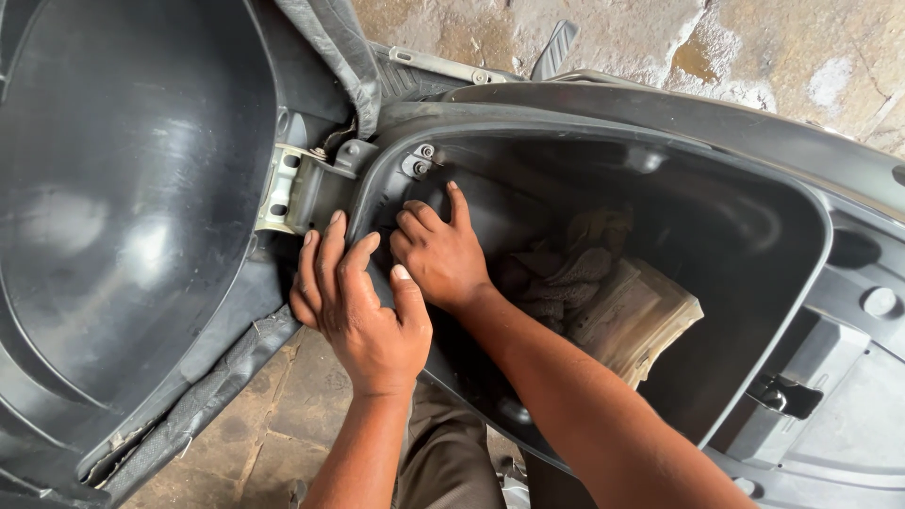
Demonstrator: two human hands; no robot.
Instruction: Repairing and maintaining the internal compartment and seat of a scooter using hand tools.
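Note:
I look down into a black plastic storage tub (754, 188) of a scooter, with the seat (132, 207) tipped up at the left. My left hand (358, 302) grips the tub's front rim beside the metal seat hinge (287, 188), fingers curled over the edge. My right hand (438, 250) reaches inside the tub, fingertips pressed on its front wall just below two bolts (421, 160). Neither hand holds a loose object.
A grey rag (566, 278) and a folded wad of paper (641, 316) lie inside the tub. A seat latch (782, 396) sits at the tub's rear right. Stained stone floor (660, 38) shows beyond the scooter, and paving by my knee (283, 424).

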